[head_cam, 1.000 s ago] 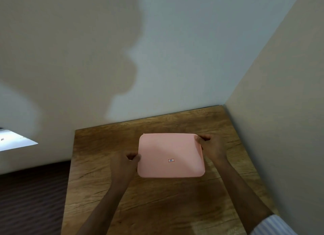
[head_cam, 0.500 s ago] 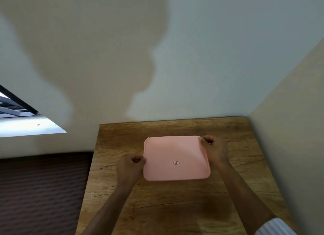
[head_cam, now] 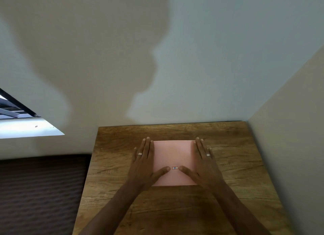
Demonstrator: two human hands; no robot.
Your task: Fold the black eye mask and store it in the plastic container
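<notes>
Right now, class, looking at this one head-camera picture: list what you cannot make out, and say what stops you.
- Black eye mask: not seen anywhere in the head view; whether it lies under the pink lid cannot be told.
- Container body: covered by the lid.
- Lid's side edges: covered by the left hand and right hand, lying flat.
- Small label: too small to read surely.
- Table: near edge cut off by the frame.

plastic container (head_cam: 174, 156) | pink, lid on, small label | flat on table | eye mask unseen, perhaps inside
</notes>
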